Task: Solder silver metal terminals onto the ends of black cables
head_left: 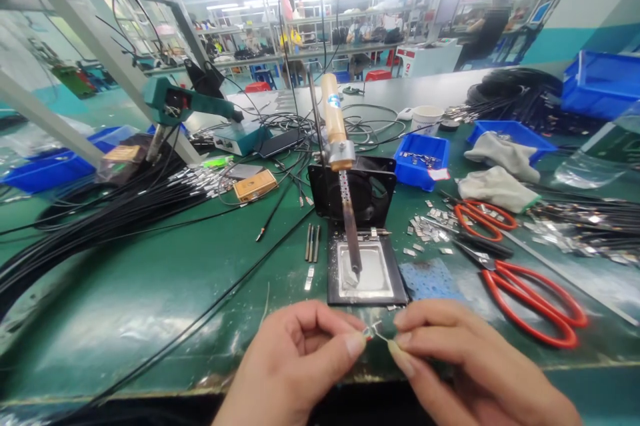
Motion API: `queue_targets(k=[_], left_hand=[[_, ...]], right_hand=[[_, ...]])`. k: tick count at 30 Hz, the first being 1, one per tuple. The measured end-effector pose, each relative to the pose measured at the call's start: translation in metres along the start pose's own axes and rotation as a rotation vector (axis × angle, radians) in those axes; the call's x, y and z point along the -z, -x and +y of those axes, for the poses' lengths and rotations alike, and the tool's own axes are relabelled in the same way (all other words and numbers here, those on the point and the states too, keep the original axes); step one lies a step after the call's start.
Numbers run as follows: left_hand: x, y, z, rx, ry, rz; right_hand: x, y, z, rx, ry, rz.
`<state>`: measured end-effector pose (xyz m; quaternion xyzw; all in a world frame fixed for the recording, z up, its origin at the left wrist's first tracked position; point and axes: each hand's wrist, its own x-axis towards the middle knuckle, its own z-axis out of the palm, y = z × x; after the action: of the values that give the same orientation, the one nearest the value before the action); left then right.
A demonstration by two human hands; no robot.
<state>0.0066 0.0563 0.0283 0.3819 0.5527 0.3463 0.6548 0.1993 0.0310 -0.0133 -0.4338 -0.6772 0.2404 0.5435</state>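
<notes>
Near the table's front edge, my left hand pinches a small metal connector between thumb and forefinger; a bit of red shows at its end. Close on its right, my right hand has its thumb and fingers closed on a thin pale wire that reaches the connector. Just beyond both hands lies a black plate with a silvery tray. A soldering iron with a wooden handle is held above it, tip pointing down at the tray.
Red-handled scissors, a blue sponge and loose metal pieces lie right. A black fan stands behind the tray. Black cables cover the left side. Blue bins and gloves sit farther back.
</notes>
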Motion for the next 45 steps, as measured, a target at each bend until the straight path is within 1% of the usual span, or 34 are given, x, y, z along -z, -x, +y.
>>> queue_targets(k=[4,7,12,21,30,35,39,42,45], left_hand=[[0.000,-0.002,0.002,-0.007,-0.009,-0.002],[0.001,-0.003,0.004,0.001,0.000,-0.001],[0.000,-0.007,0.006,0.021,0.011,-0.014],[-0.004,-0.011,0.012,0.063,0.070,0.002],[-0.003,-0.017,0.015,0.116,0.048,0.004],[-0.003,-0.020,0.016,0.119,0.094,-0.018],[-0.004,-0.024,0.017,0.126,0.122,-0.010],[-0.004,-0.024,0.018,0.139,0.139,-0.016],[-0.003,-0.024,0.019,0.123,0.140,-0.018]], right_hand=[[-0.001,-0.005,0.007,0.031,0.000,-0.090],[-0.001,-0.007,0.010,0.030,0.026,-0.115],[0.000,-0.008,0.013,0.022,0.021,-0.105],[-0.002,-0.008,0.015,-0.001,0.021,-0.094],[-0.004,-0.016,0.015,0.006,0.022,-0.080],[-0.005,-0.016,0.015,-0.016,0.026,-0.052],[-0.008,-0.018,0.016,-0.031,0.016,-0.034],[-0.011,-0.019,0.016,-0.051,-0.015,-0.001],[-0.014,-0.019,0.016,-0.074,-0.056,0.030]])
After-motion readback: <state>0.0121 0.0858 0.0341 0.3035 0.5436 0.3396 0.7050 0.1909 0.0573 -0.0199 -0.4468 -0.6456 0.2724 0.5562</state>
